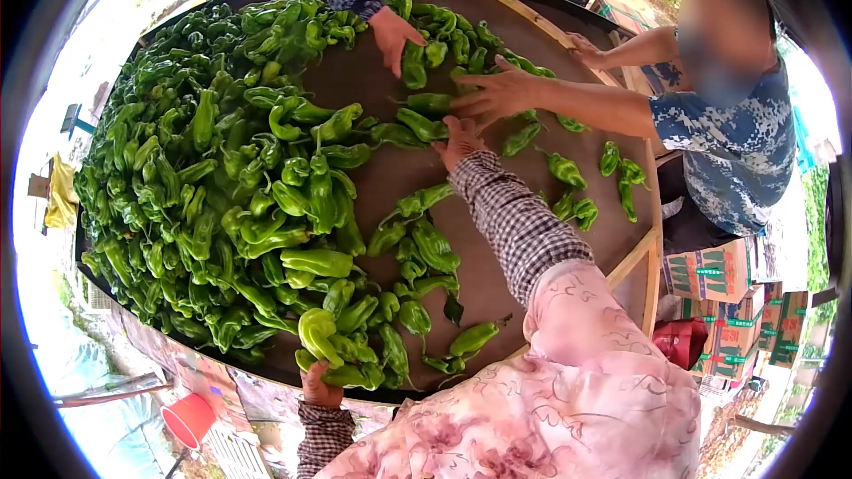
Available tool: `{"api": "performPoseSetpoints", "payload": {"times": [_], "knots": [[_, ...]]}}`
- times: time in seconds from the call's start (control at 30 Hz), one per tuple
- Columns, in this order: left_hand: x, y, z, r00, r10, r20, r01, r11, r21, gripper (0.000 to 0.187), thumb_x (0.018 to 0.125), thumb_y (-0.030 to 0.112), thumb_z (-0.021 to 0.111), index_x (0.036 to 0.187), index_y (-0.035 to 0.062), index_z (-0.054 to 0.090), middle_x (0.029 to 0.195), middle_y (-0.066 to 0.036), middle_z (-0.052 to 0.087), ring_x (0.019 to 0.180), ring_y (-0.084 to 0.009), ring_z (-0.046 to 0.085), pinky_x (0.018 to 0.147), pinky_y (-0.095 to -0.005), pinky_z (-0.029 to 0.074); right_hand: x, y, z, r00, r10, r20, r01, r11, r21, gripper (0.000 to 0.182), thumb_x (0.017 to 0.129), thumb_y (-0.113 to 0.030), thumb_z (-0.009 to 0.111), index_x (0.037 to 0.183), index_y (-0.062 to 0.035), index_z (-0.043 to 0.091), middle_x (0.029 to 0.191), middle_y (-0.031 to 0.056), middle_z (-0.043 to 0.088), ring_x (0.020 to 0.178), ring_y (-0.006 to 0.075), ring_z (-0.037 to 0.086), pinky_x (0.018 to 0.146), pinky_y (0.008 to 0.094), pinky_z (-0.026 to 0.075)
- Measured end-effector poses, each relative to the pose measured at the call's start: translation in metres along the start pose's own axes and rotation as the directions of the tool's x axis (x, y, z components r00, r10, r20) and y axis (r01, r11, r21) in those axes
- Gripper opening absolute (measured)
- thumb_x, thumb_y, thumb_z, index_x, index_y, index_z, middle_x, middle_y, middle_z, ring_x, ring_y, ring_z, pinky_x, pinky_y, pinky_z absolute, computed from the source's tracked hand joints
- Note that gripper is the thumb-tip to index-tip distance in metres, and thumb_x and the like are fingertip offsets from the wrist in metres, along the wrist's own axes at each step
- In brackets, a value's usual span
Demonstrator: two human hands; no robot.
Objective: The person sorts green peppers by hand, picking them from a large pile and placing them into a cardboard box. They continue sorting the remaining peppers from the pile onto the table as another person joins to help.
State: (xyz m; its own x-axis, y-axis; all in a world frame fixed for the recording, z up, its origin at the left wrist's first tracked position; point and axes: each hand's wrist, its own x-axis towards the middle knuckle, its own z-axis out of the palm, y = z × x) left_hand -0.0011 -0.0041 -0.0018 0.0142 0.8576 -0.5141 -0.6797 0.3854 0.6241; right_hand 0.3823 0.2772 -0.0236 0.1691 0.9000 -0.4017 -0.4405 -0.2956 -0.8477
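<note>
A large heap of green peppers covers the left half of a dark, wood-edged sorting table. At the near edge, my left hand curls against a light green pepper; other peppers partly hide its fingers. My right hand reaches over the middle of the table, thumb and fingers closed at the end of a green pepper. Looser green peppers lie between my two arms. Right beside my right hand is a co-worker's spread hand.
Across the table another person's hand reaches down to peppers. A co-worker in a camouflage shirt stands at the right edge. Wooden slats border the table there. Printed cartons and a red bucket stand below.
</note>
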Motion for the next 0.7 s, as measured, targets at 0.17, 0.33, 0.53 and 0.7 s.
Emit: {"api": "performPoseSetpoints", "payload": {"times": [0.17,0.33,0.53,0.7], "knots": [[0.0,-0.001,-0.01,0.999,-0.05,0.001,0.05,0.998,-0.021,0.052,0.072,0.007,0.065,0.12,0.0044,0.046,0.108,-0.011,0.057,0.097,-0.028,0.058,0.082,-0.0441,0.051,-0.017,-0.01,-0.03,0.984,-0.175,-0.006,0.012,0.099,-0.995,0.054,0.083,-0.024,0.062,0.128,-0.0108,0.035,0.126,0.0195,0.036,0.111,0.0338,0.044,0.099,0.039,0.041],[0.001,0.002,-0.003,0.999,-0.036,0.037,0.037,0.999,-0.015,0.052,0.072,0.007,0.065,0.12,0.0038,0.046,0.108,-0.01,0.057,0.097,-0.0273,0.058,0.083,-0.043,0.05,-0.038,-0.009,-0.083,0.959,-0.268,-0.094,-0.036,0.215,-0.976,0.057,0.074,-0.021,0.072,0.121,-0.0096,0.042,0.118,0.0173,0.038,0.106,0.0329,0.045,0.095,0.0405,0.041],[0.001,0.001,-0.006,0.999,-0.033,0.038,0.033,0.999,-0.012,0.052,0.073,0.009,0.065,0.121,0.0039,0.045,0.108,-0.01,0.057,0.097,-0.027,0.058,0.084,-0.0423,0.049,-0.054,-0.012,-0.124,0.902,-0.397,-0.172,-0.041,0.318,-0.947,0.052,0.067,-0.015,0.077,0.11,-0.0088,0.049,0.113,0.0149,0.039,0.104,0.0311,0.045,0.091,0.0379,0.042],[0.002,-0.001,-0.008,0.999,-0.038,0.038,0.039,0.999,-0.023,0.053,0.073,0.01,0.065,0.121,0.0043,0.045,0.109,-0.01,0.057,0.098,-0.027,0.057,0.086,-0.0425,0.048,-0.073,-0.016,-0.139,0.872,-0.474,-0.12,0.091,0.399,-0.913,0.053,0.072,0.001,0.063,0.12,-0.0106,0.045,0.126,0.0143,0.035,0.116,0.0299,0.04,0.092,0.0371,0.041]]}}
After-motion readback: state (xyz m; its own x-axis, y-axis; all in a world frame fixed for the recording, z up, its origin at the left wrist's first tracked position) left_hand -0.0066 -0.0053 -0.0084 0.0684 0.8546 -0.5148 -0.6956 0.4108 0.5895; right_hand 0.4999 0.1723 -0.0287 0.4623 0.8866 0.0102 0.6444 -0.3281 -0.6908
